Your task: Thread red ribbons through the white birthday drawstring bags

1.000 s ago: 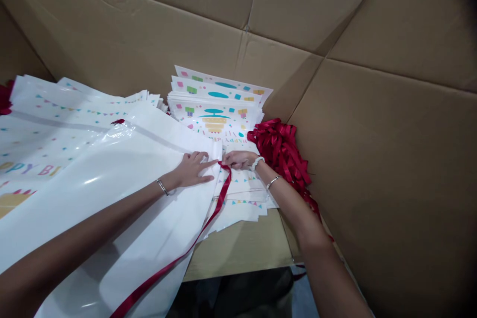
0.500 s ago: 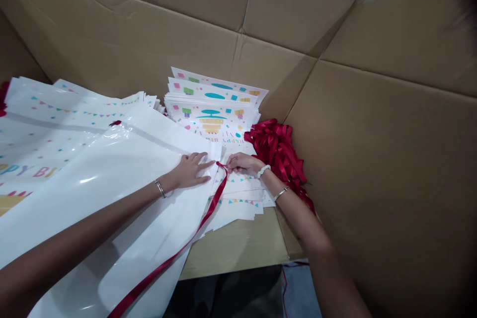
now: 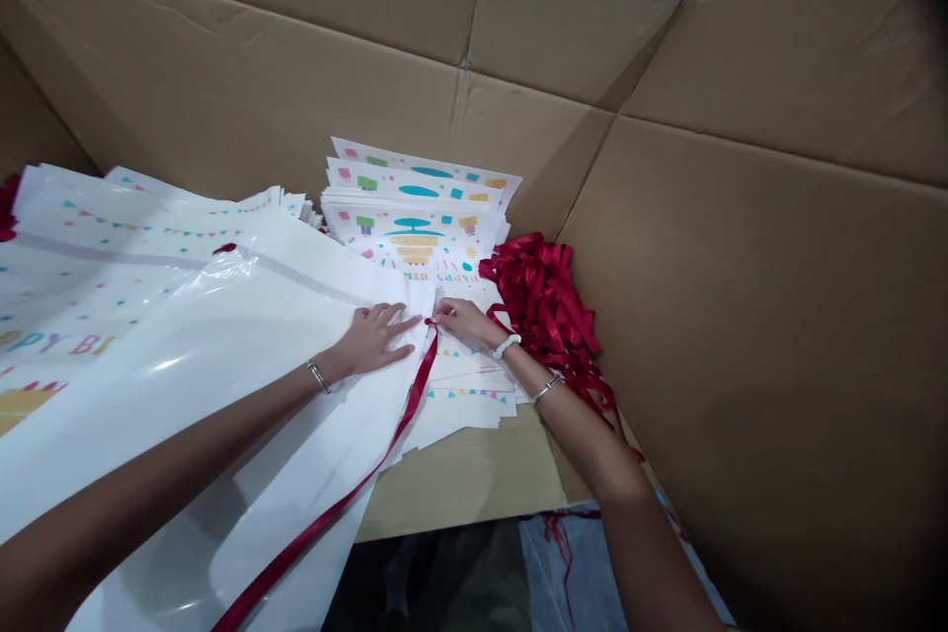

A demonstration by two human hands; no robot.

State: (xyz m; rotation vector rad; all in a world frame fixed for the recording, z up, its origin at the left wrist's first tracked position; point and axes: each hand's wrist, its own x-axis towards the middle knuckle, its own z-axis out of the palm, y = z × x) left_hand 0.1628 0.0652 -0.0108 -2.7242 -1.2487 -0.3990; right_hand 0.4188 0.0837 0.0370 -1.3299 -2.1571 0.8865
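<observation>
left hand (image 3: pixel 372 341): spread flat, palm down, pressing the top corner of the glossy white plastic bag (image 3: pixel 244 346)
right hand (image 3: pixel 460 319): fingertips closed in a pinch on the end of the long dark-red satin ribbon (image 3: pixel 348 499), right at the bag's top edge
ribbon path: runs from the pinch down across the bag toward the near edge, lying flat, seemingly untwisted
bag position: on top of a spread of white birthday-print plastic bags (image 3: pixel 81 267), on the light wooden desk (image 3: pixel 474 474)
nearby: fanned stack of printed bags (image 3: pixel 419 217) just behind the hands; heap of red ribbons (image 3: pixel 544 301) beside the right wrist
technique: judged best to keep the flat hand close to the pinch so the slippery film cannot creep; pull gently, along the ribbon's line
risk: film could bunch or tear at the edge if tugged sideways
</observation>
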